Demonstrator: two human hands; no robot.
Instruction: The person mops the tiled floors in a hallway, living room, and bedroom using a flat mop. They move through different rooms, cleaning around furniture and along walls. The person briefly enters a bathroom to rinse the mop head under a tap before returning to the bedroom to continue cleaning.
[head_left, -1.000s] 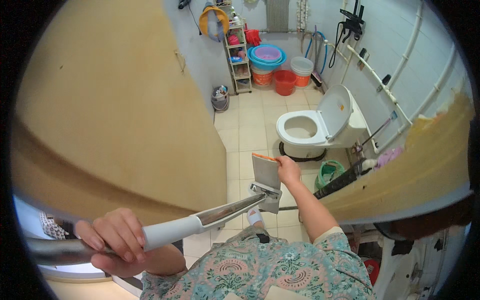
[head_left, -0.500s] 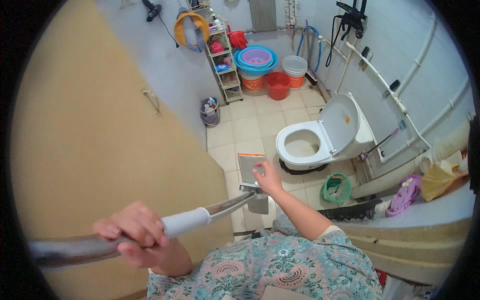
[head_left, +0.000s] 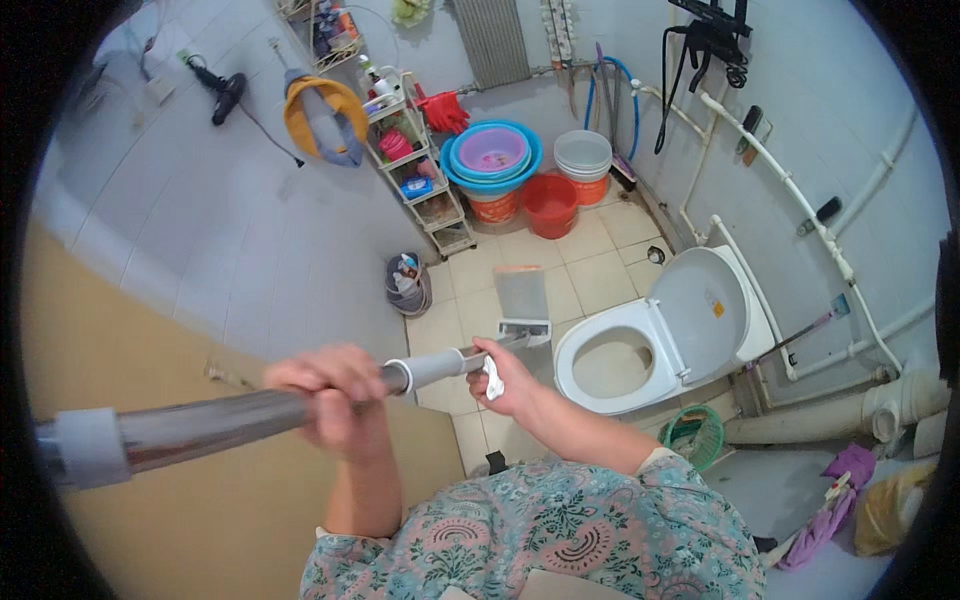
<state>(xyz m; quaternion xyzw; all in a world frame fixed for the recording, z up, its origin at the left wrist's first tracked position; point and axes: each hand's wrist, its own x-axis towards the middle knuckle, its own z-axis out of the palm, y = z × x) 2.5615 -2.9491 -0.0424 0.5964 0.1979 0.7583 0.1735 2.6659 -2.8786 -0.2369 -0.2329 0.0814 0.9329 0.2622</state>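
A flat mop with a long metal pole (head_left: 220,430) slants from the left edge down toward the floor. White sleeves ring the pole, one of them (head_left: 432,369) between my hands. My left hand (head_left: 335,388), slightly blurred, wraps the upper pole. Lower down, my right hand (head_left: 515,388) has its fingers curled around the thinner shaft. A small white, crumpled-looking piece (head_left: 493,378) shows at the right hand's fingers; I cannot tell what it is. At the pole's far end is the mop head (head_left: 526,328), with a grey flat pad (head_left: 522,293) beyond it.
Right of the mop stands a toilet (head_left: 610,368), lid raised, with a green wastebasket (head_left: 697,435) nearer me. A tan door (head_left: 150,500) fills the left. Far back are a red bucket (head_left: 550,207), stacked basins (head_left: 492,152) and a narrow shelf (head_left: 437,208).
My right hand has left the mop head and now grips the lower shaft. The left hand has shifted right in view with the pole. The view has turned, showing more of the left wall.
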